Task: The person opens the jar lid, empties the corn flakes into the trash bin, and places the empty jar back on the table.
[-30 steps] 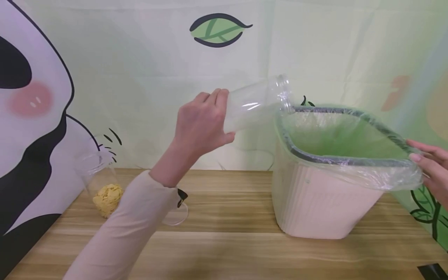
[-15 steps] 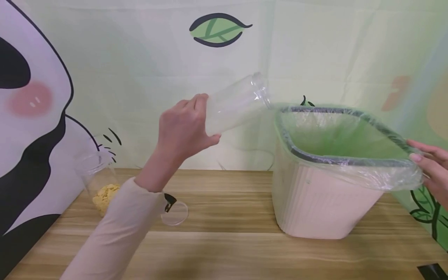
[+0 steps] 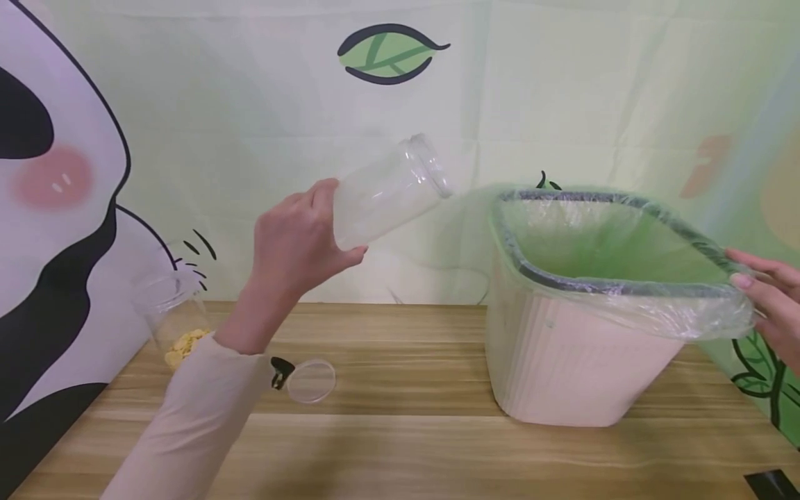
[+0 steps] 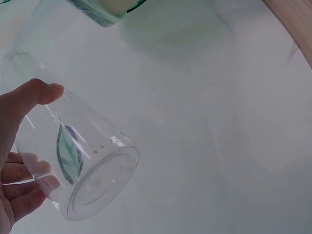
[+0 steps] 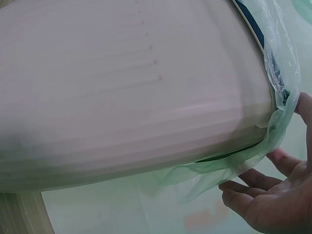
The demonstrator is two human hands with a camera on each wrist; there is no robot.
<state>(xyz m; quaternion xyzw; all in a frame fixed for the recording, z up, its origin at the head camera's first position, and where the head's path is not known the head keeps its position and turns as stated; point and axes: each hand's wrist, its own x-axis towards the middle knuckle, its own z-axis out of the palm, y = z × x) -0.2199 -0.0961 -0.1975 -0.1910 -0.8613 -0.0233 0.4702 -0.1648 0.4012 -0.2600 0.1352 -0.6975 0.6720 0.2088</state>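
Note:
My left hand (image 3: 294, 239) grips a clear plastic jar (image 3: 390, 194) in the air, left of the trash bin. Its threaded mouth points toward the bin and slightly upward. In the left wrist view, a few tiny yellow crumbs (image 4: 99, 148) cling inside near the base, and thumb and fingers wrap the wall. My right hand (image 3: 778, 295) holds the right corner of the pale trash bin (image 3: 581, 368), thumb and fingers at its rim. A thin translucent green liner (image 5: 287, 63) covers that rim and hangs over the outside.
A second clear jar (image 3: 165, 295) with yellow flakes (image 3: 186, 346) stands at left, partly behind my sleeve. A round clear lid (image 3: 311, 380) lies on the wooden table (image 3: 400, 451). A black object (image 3: 771, 484) sits at the front right corner. A printed cloth (image 3: 262, 90) hangs behind.
My left hand has drawn the clear jar leftward and slightly down, away from the bin's rim. More of the round lid now shows. The right hand and the bin have stayed put.

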